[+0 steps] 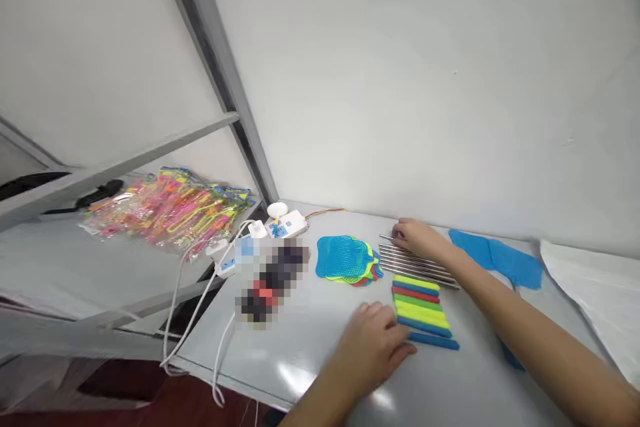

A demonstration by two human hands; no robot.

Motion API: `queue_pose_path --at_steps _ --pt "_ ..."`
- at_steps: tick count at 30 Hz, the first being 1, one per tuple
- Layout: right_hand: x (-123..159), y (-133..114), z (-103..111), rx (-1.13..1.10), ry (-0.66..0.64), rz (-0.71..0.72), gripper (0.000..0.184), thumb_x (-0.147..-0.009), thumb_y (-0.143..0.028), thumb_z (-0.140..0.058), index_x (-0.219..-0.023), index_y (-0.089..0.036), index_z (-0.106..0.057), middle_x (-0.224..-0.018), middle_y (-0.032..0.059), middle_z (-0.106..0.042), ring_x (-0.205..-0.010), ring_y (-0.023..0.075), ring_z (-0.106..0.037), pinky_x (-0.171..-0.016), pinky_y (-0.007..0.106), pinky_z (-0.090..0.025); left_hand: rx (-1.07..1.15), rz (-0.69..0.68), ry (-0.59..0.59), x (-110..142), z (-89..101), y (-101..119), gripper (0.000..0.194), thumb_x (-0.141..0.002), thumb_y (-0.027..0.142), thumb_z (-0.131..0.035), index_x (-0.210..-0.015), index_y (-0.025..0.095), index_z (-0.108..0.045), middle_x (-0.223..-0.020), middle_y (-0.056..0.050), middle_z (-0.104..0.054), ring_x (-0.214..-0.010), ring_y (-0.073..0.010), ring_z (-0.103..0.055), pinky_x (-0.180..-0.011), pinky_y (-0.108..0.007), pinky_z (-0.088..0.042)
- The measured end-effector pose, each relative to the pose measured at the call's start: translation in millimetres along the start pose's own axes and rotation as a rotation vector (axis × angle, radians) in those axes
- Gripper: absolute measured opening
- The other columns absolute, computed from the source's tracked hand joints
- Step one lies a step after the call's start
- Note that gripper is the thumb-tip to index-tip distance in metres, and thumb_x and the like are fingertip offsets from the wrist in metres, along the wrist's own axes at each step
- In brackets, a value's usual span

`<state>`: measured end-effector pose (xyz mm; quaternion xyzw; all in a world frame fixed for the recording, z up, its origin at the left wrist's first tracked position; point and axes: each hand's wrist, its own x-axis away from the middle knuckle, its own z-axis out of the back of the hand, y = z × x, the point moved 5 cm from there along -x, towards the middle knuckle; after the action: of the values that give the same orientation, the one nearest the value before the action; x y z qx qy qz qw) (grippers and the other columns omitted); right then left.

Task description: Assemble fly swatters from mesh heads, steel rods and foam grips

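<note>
My left hand point(374, 345) is low over the table, its thumb and forefinger closed around the left end of a blue tube-shaped handle point(434, 341). Just above that handle lies a row of several similar handles point(420, 310) in yellow, blue, red and green. Farther back, my right hand point(411, 235) pinches the far rod point(385, 237) of a group of thin metal rods point(413, 265), which lie side by side. Left of the rods is a stack of mesh fly swatter heads point(343, 257), with a blue one on top and yellow, green and red edges showing beneath.
Power strips point(287, 225) with white cables stand at the table's back left, near a blurred-out dark and red object point(273, 283). Plastic-wrapped colourful packs point(175, 210) pile up beyond the metal frame. Blue pieces point(495, 257) and a white sheet point(585, 293) lie at the right.
</note>
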<state>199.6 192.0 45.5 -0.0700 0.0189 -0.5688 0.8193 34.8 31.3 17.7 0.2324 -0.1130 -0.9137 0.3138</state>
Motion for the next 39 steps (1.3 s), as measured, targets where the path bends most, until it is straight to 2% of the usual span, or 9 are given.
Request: queue_pose_path --at_steps 5,7,12,15,17,20,25,32,39 --pt "10.1 7.1 13.4 -0.030 0.118 -0.118 0.028 -0.094 -0.030 -0.054 -0.115 -0.013 -0.057 -0.106 0.0119 -0.064 -0.090 0.0217 -0.064 -0.078 0.039 -0.053 0.038 0.010 -0.044 0.1 -3.2 -2.5 0.023 -0.085 0.043 -0.067 -0.087 0.021 -0.060 -0.085 0.000 -0.057 -0.081 -0.0177 -0.049 -0.067 -0.031 -0.029" --pt "23.8 5.2 30.2 -0.047 0.231 -0.148 0.021 -0.095 -0.026 -0.048 -0.109 -0.013 -0.056 -0.093 0.0123 -0.066 -0.082 0.0227 -0.064 -0.073 0.036 -0.050 0.039 0.022 -0.071 -0.7 -4.2 -3.5 0.023 -0.083 0.041 -0.068 -0.091 0.021 -0.061 -0.088 -0.001 -0.057 -0.083 -0.0187 -0.050 -0.067 -0.031 -0.030" --pt "86.4 -17.5 69.8 -0.141 0.614 -0.185 0.016 -0.095 -0.029 -0.042 -0.108 -0.021 -0.046 -0.098 0.0092 -0.060 -0.089 0.0217 -0.060 -0.074 0.034 -0.046 0.040 0.010 -0.112 -1.7 -4.7 -1.8 0.010 -0.086 0.029 -0.064 -0.090 0.020 -0.061 -0.088 -0.002 -0.058 -0.082 -0.0193 -0.050 -0.067 -0.031 -0.031" --pt "134.7 -35.9 76.4 -0.579 1.056 -0.119 0.016 -0.089 -0.028 -0.054 -0.103 -0.024 -0.047 -0.086 0.0020 -0.053 -0.072 0.0163 -0.054 -0.063 0.030 -0.044 0.122 -0.022 -0.058 -1.5 2.4 2.1 0.008 -0.088 0.027 -0.062 -0.092 0.020 -0.061 -0.088 -0.003 -0.058 -0.082 -0.0187 -0.051 -0.069 -0.032 -0.033" --pt "154.5 -44.7 66.9 -0.908 1.170 -0.134 0.013 -0.090 -0.027 -0.055 -0.100 -0.024 -0.049 -0.080 -0.0007 -0.048 -0.064 0.0130 -0.048 -0.056 0.027 -0.040 0.208 -0.042 0.033 -1.9 11.9 5.0 0.007 -0.088 0.025 -0.060 -0.095 0.021 -0.061 -0.088 -0.003 -0.058 -0.082 -0.0177 -0.052 -0.071 -0.032 -0.035" --pt "168.2 -56.3 53.3 -1.290 1.184 -0.197 0.006 -0.091 -0.025 -0.055 -0.087 -0.022 -0.051 -0.067 -0.0047 -0.039 -0.053 0.0094 -0.036 -0.049 0.025 -0.030 0.321 -0.059 0.207 -3.8 28.6 9.2 0.010 -0.087 0.019 -0.062 -0.096 0.021 -0.059 -0.085 -0.002 -0.057 -0.079 -0.0159 -0.051 -0.071 -0.031 -0.038" --pt "176.7 -68.6 59.8 -1.722 1.141 -0.139 0.027 -0.092 -0.029 -0.052 -0.067 -0.020 -0.045 -0.055 -0.0071 -0.026 -0.046 0.0077 -0.022 -0.043 0.024 -0.019 0.380 -0.081 0.358 -12.2 39.8 19.5 0.016 -0.083 0.015 -0.065 -0.096 0.021 -0.058 -0.084 -0.002 -0.056 -0.078 -0.0153 -0.051 -0.069 -0.028 -0.043" --pt "184.6 -73.9 85.6 -1.934 1.005 -0.048 0.059 -0.089 -0.068 -0.035 -0.053 -0.020 -0.038 -0.046 -0.0059 -0.021 -0.041 0.0091 -0.020 -0.042 0.026 -0.018 0.474 -0.060 0.265 -33.6 18.8 39.6 0.011 -0.085 0.020 -0.064 -0.093 0.021 -0.058 -0.095 -0.005 -0.057 -0.084 -0.0158 -0.057 -0.073 -0.029 -0.049" --pt "199.5 -66.6 92.7 -1.971 0.907 -0.058 0.053 -0.085 -0.060 -0.036 -0.050 -0.021 -0.037 -0.044 -0.0052 -0.019 -0.043 0.0102 -0.020 -0.045 0.028 -0.022 0.514 0.028 0.129 -38.9 -6.0 48.0 0.007 -0.090 0.026 -0.059 -0.094 0.022 -0.055 -0.082 0.000 -0.066 -0.073 -0.0152 -0.063 -0.066 -0.026 -0.049"
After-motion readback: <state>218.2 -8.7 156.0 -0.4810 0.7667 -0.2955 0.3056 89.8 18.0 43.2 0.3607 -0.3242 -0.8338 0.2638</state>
